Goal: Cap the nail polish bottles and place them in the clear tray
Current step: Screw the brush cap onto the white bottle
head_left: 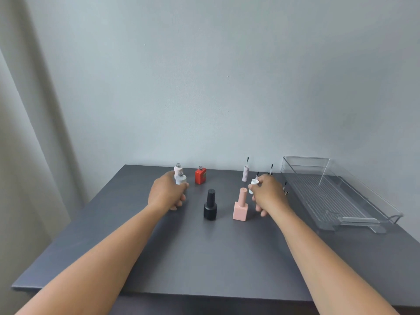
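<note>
From the head view, my left hand [167,193] has its fingers curled round the base of the white uncapped bottle [181,179] at the far left of the grey table [204,258]. My right hand [270,195] pinches a white brush cap [253,184], bristles up. Between my hands, nearer me, stand the capped black bottle [210,205] and the capped pink bottle [240,206]. The open red bottle [200,176] stands further back. The clear tray [329,196] lies at the right, with no bottles in it.
</note>
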`<state>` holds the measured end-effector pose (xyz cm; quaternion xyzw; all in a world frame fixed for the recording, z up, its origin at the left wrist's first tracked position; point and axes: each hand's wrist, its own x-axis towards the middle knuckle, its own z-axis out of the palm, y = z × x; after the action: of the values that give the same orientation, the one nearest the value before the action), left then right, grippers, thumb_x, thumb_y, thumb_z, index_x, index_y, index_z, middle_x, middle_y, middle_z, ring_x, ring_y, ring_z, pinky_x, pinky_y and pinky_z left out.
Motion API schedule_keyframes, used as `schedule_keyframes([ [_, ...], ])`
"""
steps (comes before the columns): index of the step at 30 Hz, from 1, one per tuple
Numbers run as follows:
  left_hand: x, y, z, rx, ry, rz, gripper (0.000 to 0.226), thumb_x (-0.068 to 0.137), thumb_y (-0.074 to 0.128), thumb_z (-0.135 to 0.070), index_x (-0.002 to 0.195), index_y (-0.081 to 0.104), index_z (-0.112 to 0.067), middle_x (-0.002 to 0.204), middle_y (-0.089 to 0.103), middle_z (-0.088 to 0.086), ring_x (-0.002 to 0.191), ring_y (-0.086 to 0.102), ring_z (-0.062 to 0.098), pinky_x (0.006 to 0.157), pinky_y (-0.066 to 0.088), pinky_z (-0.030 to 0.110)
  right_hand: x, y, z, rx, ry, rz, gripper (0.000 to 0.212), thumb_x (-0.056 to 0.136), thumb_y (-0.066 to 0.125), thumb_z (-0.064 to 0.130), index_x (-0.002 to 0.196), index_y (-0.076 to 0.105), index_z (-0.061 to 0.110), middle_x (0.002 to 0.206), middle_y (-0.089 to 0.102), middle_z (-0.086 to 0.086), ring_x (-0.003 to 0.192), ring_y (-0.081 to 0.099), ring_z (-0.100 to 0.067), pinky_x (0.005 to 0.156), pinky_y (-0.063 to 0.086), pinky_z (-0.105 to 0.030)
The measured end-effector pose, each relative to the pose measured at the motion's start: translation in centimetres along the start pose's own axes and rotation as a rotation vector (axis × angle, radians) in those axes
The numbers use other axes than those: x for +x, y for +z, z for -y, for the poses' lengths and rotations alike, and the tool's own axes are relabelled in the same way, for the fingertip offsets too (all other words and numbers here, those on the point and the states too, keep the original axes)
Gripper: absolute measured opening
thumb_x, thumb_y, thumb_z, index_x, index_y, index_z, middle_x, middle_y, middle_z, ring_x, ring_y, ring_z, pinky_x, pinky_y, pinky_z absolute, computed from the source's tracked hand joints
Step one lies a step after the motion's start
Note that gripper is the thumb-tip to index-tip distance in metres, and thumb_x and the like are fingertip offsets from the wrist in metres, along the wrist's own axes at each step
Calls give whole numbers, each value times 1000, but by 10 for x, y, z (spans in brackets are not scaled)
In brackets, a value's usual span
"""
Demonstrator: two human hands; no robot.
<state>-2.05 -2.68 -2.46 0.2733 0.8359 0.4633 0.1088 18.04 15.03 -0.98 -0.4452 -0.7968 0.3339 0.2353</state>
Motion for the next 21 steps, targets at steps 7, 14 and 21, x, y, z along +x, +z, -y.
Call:
schedule_keyframes([
  [7, 5, 4, -4, 54, -34, 6, 5, 87, 57, -24, 85, 60, -27, 54, 71, -2, 41, 65, 14, 43, 50, 25, -5, -1, 1, 34, -23, -19, 9, 91, 51, 22, 95, 58, 17, 74, 67, -6, 35, 57, -18, 33, 42, -23],
  [14, -5, 1, -6, 25, -27, -36, 15, 79, 66, -38, 89, 62, -27, 63, 72, 1, 41, 66, 13, 43, 55, 26, -15, -10, 11, 81, -59, -80, 6, 93, 52, 27, 90, 56, 23, 74, 64, 2, 55, 61, -23, 44, 53, -33],
  [21, -37, -15, -25, -64, 92, -79, 33, 69, 75, -44, 92, 61, -24, 92, 68, -11, 78, 69, 14, 64, 63, 41, -27, -31, 34, 248, -189, -176, 11, 83, 67, 37, 78, 63, 27, 69, 70, 18, 70, 70, -7, 66, 57, -37],
])
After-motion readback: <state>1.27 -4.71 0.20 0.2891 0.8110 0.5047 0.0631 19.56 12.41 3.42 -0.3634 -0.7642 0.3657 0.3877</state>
